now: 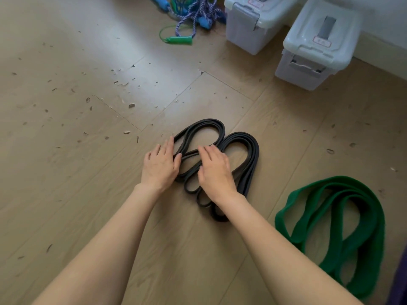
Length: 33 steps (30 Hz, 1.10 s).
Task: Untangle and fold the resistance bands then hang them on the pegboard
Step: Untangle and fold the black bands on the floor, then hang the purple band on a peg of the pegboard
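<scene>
fingers flat on the black coils, folding still under way

fingers (169, 146) of the left hand (159, 167) lie nearly straight and close together, their tips touching the outer edge of the black resistance bands (242, 150) on the wooden floor (88, 172). the right hand (214, 170) rests palm down just beside it, fingers slightly spread and lying across the strands where the two loops meet; whether any strand is pinched under its thumb cannot be told, since the palm hides it.

ahead of the fingertips the black bands fan into two rounded loops, one beyond the left fingers and one past the right hand's outer side, with more loops trailing back under the right wrist. well off to the right hand's side lies the green resistance band (334, 216), loosely looped and untouched. far beyond the fingers sit two white lidded bins (317, 45) and a tangle of skipping ropes (193, 16). no pegboard is in view.

by the look of it the step in hand is gathering and flattening the black coils into a tidy fold. the next move seems to call for drawing the two loops together between both hands so the strands stack, then gripping the bundle firmly enough that the springy rubber does not splay open when lifted. the green band and the hanging remain to be done.
</scene>
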{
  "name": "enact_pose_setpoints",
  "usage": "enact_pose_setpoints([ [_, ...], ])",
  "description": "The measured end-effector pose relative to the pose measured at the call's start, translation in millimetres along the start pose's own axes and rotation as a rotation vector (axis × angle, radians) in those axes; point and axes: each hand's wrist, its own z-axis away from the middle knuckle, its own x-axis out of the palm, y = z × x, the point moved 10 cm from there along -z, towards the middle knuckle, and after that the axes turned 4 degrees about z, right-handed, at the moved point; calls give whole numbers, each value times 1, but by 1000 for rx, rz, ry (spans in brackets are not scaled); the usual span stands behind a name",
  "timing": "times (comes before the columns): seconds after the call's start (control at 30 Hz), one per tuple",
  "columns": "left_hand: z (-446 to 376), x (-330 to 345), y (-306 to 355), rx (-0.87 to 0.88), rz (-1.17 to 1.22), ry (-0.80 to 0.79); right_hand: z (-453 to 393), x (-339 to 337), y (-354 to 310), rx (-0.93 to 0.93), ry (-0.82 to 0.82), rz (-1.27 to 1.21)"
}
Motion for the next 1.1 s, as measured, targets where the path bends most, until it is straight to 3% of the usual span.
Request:
enact_pose_setpoints([
  [0.07, 8, -5, 6, 20, 4, 43, 23, -22, 27, 138, 171, -124],
  [0.13, 24, -7, 21, 84, 41, 65, 62, -28, 65, 408, 269, -263],
  [0.23, 55, 4, 41, 149, 74, 20, 111, 8, 93, 739, 80, -464],
  [0.33, 63, 14, 42, 130, 50, -41, 104, 29, 72, 667, -69, -531],
  [0.57, 70, -11, 55, 109, 25, -18, 103, 29, 75, 663, -150, -563],
  [0.7, 109, -11, 87, 107, 37, -98, 139, 14, 101, 753, -202, -583],
  [0.97, 231, -6, 203, 26, 276, -393, 277, -65, 163, 864, 69, -879],
  [1.1, 292, -3, 277, 229, 201, -463, 369, -85, 216, 1001, 188, -955],
])
